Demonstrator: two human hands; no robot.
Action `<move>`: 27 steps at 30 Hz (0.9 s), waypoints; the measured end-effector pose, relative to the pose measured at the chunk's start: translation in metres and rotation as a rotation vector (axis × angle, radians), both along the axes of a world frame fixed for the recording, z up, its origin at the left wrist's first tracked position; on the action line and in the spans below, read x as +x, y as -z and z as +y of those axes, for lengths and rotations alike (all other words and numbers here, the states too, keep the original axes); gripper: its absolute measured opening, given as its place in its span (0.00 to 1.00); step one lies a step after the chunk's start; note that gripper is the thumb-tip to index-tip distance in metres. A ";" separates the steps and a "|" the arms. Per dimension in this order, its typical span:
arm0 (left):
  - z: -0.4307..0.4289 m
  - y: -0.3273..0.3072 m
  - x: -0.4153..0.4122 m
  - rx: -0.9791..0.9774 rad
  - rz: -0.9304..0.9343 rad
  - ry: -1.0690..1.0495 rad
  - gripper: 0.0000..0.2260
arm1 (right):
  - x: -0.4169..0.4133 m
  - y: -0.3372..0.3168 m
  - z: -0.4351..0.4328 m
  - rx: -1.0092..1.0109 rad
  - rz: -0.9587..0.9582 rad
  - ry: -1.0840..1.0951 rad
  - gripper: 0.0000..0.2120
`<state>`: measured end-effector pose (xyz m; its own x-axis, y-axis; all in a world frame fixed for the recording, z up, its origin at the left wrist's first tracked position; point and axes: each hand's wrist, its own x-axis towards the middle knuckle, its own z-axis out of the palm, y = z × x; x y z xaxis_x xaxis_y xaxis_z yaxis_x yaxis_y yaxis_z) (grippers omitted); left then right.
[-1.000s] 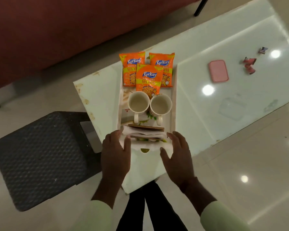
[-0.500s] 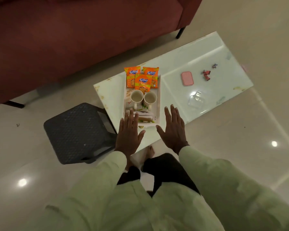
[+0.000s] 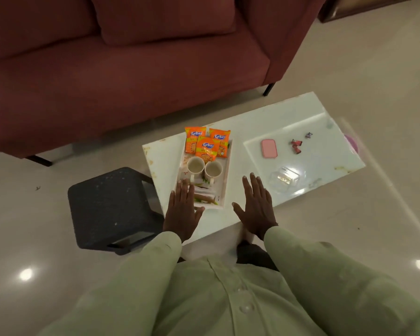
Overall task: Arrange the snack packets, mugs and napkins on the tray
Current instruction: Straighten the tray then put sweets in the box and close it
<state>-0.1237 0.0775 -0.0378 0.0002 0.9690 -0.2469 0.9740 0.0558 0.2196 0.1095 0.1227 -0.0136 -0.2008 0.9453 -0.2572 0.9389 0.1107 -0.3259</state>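
A white tray (image 3: 226, 175) lies on the low white table (image 3: 289, 117). Three orange snack packets (image 3: 207, 146) overlap at its far end. Two cream mugs (image 3: 196, 165) (image 3: 213, 170) stand side by side in its middle. Folded napkins (image 3: 204, 195) lie at its near end, partly hidden by my left hand (image 3: 182, 212). That hand is flat with fingers straight, over the tray's near left corner, holding nothing. My right hand (image 3: 256, 207) is flat and spread to the right of the tray, also holding nothing.
A pink case (image 3: 269, 148), small red and purple wrappers (image 3: 296, 145) and a clear glass dish (image 3: 285, 178) lie on the table's right half. A dark stool (image 3: 112, 204) stands left of the table. A maroon sofa (image 3: 131, 69) is behind it.
The view has pulled back and up from the table. Both hands have lifted off the napkins and moved apart, now flat with straight fingers. The tray's contents have not moved.
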 end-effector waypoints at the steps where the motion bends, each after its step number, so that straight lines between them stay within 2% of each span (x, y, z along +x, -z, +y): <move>1: 0.004 0.001 0.011 -0.009 -0.008 -0.034 0.34 | 0.009 0.000 0.009 -0.001 0.003 -0.032 0.40; 10: 0.043 -0.008 0.116 0.038 -0.078 -0.272 0.34 | 0.083 -0.001 0.089 0.004 0.010 -0.258 0.39; 17: 0.060 -0.024 0.132 0.081 -0.171 -0.432 0.33 | 0.099 -0.011 0.133 0.007 0.026 -0.333 0.39; 20: 0.058 -0.020 0.123 0.063 -0.384 -0.599 0.32 | 0.090 -0.011 0.150 -0.035 0.081 -0.282 0.39; 22: 0.055 -0.016 0.115 0.045 -0.624 -0.788 0.29 | 0.082 -0.012 0.162 -0.083 0.154 -0.214 0.39; 24: 0.055 -0.008 0.102 0.092 -0.880 -0.997 0.22 | 0.069 -0.010 0.181 -0.140 0.229 -0.146 0.39; 27: 0.054 0.015 0.083 0.125 -1.153 -1.279 0.10 | 0.046 0.005 0.219 -0.228 0.321 -0.044 0.35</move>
